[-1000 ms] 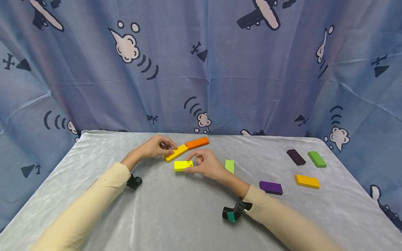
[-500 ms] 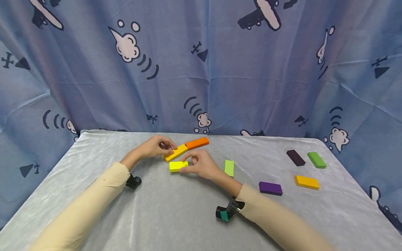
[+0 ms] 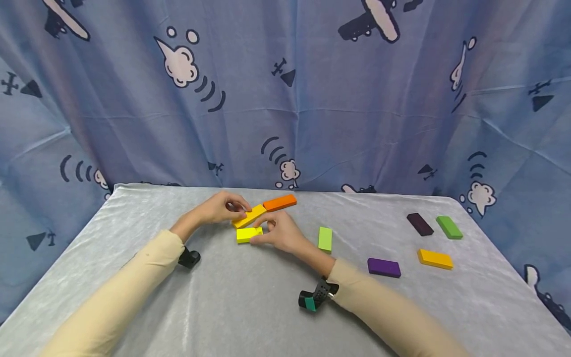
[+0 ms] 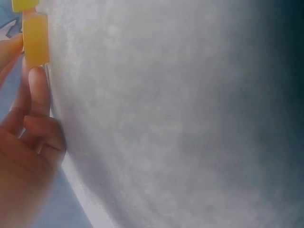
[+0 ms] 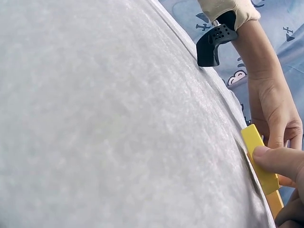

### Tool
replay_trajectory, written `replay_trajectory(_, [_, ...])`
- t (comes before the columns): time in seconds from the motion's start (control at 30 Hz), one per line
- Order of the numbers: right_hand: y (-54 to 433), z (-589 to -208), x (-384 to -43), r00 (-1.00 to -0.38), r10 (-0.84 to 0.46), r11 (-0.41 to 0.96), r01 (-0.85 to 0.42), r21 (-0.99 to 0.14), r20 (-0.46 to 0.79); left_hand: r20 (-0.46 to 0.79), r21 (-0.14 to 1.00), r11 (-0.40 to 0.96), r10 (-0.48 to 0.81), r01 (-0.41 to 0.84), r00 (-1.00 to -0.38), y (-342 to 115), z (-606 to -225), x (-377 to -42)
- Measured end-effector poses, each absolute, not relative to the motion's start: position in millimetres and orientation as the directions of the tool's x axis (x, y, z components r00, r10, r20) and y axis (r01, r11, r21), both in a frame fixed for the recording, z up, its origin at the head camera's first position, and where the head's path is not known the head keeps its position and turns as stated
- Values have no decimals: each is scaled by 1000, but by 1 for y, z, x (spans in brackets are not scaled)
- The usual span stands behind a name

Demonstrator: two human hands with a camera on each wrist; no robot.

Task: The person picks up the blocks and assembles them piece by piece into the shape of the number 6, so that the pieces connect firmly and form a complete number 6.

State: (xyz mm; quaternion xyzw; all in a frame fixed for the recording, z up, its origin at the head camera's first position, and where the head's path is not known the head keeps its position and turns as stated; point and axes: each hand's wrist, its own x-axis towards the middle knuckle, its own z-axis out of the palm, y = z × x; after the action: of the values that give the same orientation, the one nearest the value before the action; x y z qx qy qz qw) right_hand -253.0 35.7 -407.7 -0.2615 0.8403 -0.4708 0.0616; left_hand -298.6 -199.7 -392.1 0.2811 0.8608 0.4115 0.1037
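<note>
My left hand (image 3: 218, 207) pinches the near end of an amber-yellow block (image 3: 252, 216) between thumb and fingers. An orange block (image 3: 280, 203) lies end to end with its far end, angled slightly. Just in front, my right hand (image 3: 285, 232) grips a bright yellow block (image 3: 244, 235) by its right end, thumb on the near side. In the right wrist view that bright yellow block (image 5: 252, 138) overlaps the amber-yellow one (image 5: 274, 204). The left wrist view has the amber-yellow block (image 4: 36, 42) at the fingertips, with a corner of the bright yellow block (image 4: 23, 4) above.
A light green block (image 3: 325, 239) lies right of my right hand. Farther right are a purple block (image 3: 384, 267), a yellow-orange block (image 3: 435, 259), a dark block (image 3: 420, 224) and a green block (image 3: 449, 227). A patterned blue curtain (image 3: 357, 124) hangs behind the white-covered table (image 3: 250, 307).
My right hand has slid the bright yellow block leftward, closer to the amber-yellow block. The light green block shows more fully now. My left hand has stayed in place.
</note>
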Motion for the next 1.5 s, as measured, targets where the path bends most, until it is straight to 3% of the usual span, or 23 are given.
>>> replay_trajectory(1.0, [30,-404,-252,-893,-442,546,-341,-765,83,55,771,497,570,398,-820,-200,-393,-301])
replay_trajectory(1.3, [30,-403,-252,-895,-441,558,-337,-758,73,51,773,498,569,393,-821,-200,-393,-301])
replay_trajectory(1.5, [33,-404,-254,-880,-464,492,-348,-798,98,53,775,493,574,396,-817,-200,-394,-302])
